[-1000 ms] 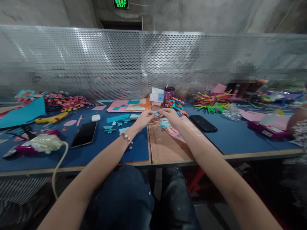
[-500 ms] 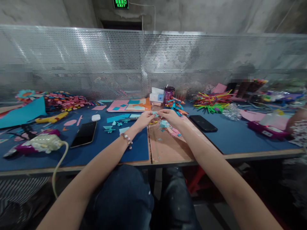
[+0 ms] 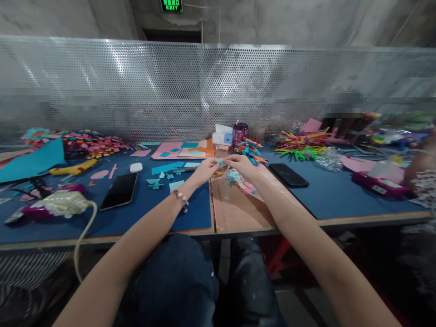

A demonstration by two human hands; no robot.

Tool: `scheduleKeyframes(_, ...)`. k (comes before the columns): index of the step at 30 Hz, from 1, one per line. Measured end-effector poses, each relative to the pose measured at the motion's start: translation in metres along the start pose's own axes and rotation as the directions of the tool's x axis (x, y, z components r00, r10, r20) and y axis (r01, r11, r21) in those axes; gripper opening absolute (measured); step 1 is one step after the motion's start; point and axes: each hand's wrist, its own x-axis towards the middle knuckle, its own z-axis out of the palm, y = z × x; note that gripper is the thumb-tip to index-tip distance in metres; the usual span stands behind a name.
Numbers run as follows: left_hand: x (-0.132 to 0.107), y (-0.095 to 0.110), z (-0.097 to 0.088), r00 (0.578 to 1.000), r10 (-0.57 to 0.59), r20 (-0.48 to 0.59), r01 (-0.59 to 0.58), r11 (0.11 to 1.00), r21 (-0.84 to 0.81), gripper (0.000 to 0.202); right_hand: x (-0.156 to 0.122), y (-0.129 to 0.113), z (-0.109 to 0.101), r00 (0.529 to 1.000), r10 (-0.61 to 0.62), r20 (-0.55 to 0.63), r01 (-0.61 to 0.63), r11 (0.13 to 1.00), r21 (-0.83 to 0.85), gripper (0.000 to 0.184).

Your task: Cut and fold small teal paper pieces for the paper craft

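Hands meet above the bench point(image 3: 245, 220), the left hand point(image 3: 205, 170) and the right hand point(image 3: 242, 166) turned inward, fingertips almost touching. Between them they pinch a small light-blue paper piece point(image 3: 220, 161), mostly covered by the fingers, so its shape and any folds are hard to make out. Both wrists are nearly straight; the forearms slant up from the lower corners, cut off by the bottom edge. A beaded bracelet point(image 3: 181, 199) circles the left wrist. Just below the right hand lie paper scraps point(image 3: 234, 175), partly hidden by its forearm. A slim metal tool point(image 3: 186, 170) runs behind the left hand; its kind is unclear. Farther left are folded blue pieces point(image 3: 156, 184) and a phone point(image 3: 120, 190); another phone point(image 3: 289, 175) lies to the right. At the far right, a co-worker's arm point(image 3: 420, 168) is blurred and cropped.
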Motion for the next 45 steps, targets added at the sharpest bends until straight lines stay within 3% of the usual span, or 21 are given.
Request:
scheduleKeyframes(20, 0.0, -0.004, -0.002, 0.998, 0.058, 0.012, -0.058, 0.996, 0.068, 0.029, 0.0, 0.002, 0.003, 0.998, -0.021, -0.056, 0.018, 0.998, -0.062, 0.034)
scheduleKeyframes(30, -0.002, 0.002, 0.001, 0.999, -0.023, -0.023, 0.025, 0.995, 0.093, 0.025, 0.003, 0.012, 0.005, 0.996, -0.015, -0.091, 0.009, 0.998, -0.063, 0.032)
scheduleKeyframes(45, -0.003, 0.004, 0.002, 0.997, -0.059, -0.042, 0.062, 0.995, 0.072, 0.025, 0.002, 0.01, 0.008, 0.995, 0.045, -0.084, -0.036, 0.994, 0.103, 0.027)
